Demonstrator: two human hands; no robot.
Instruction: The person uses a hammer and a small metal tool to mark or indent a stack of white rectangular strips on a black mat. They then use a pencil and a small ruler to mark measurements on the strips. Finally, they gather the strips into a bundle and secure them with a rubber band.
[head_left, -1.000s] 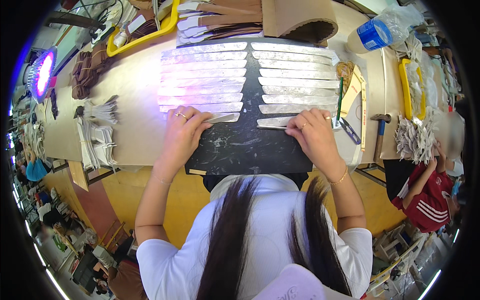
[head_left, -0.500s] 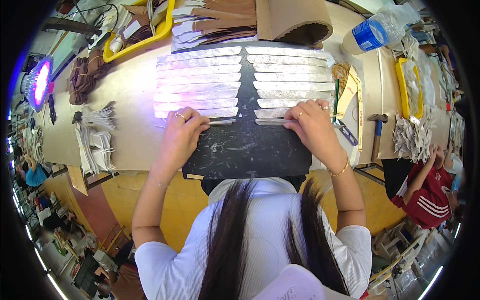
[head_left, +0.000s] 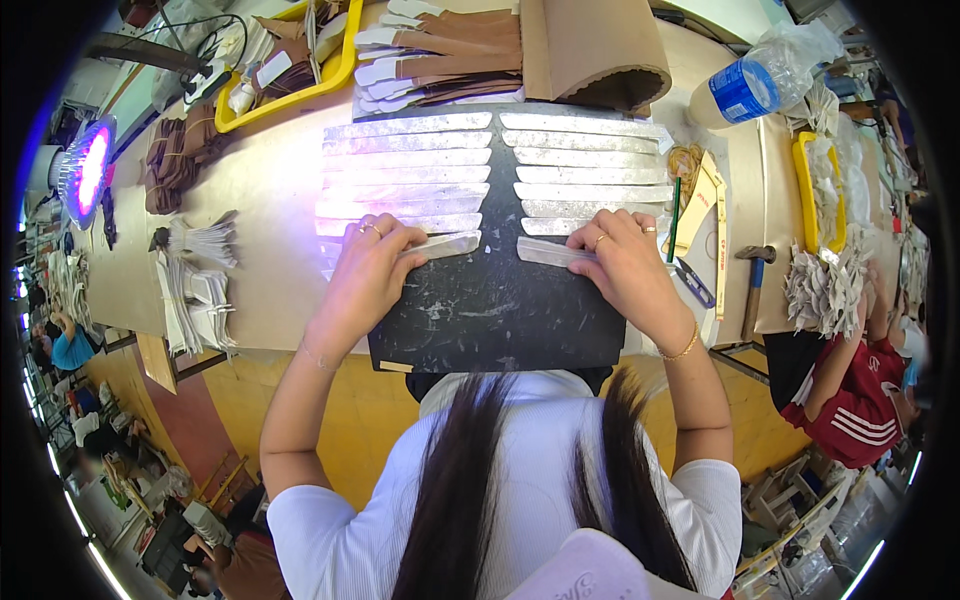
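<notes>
A black board [head_left: 500, 325] with scuff marks lies in front of me and bears two columns of long, thin, silvery-white strips. My left hand [head_left: 372, 262] pinches the nearest strip of the left column [head_left: 455, 245] between thumb and fingers, its inner end sticking out toward the middle. Mirroring it, my right hand [head_left: 622, 262] grips the nearest strip of the right column [head_left: 540, 252]. Both held strips are tilted, with their pale faces showing. Farther strips lie flat in the left column [head_left: 410, 160] and the right column [head_left: 590, 175]. My fingers hide the held strips' outer parts.
Brown and white pieces [head_left: 450, 60] and a curved cardboard sheet [head_left: 600, 50] stand behind the board. A lit lamp [head_left: 88, 172] and yellow tray [head_left: 345, 70] are left; a bottle [head_left: 735, 95], hammer [head_left: 756, 285] and cutter [head_left: 697, 283] are right. Beyond sits a person in red [head_left: 850, 410].
The two nearest strips have tipped from nearly edge-on to showing their faces, and their inner ends slant more. My hands keep their grip. The whole view has shifted slightly downward.
</notes>
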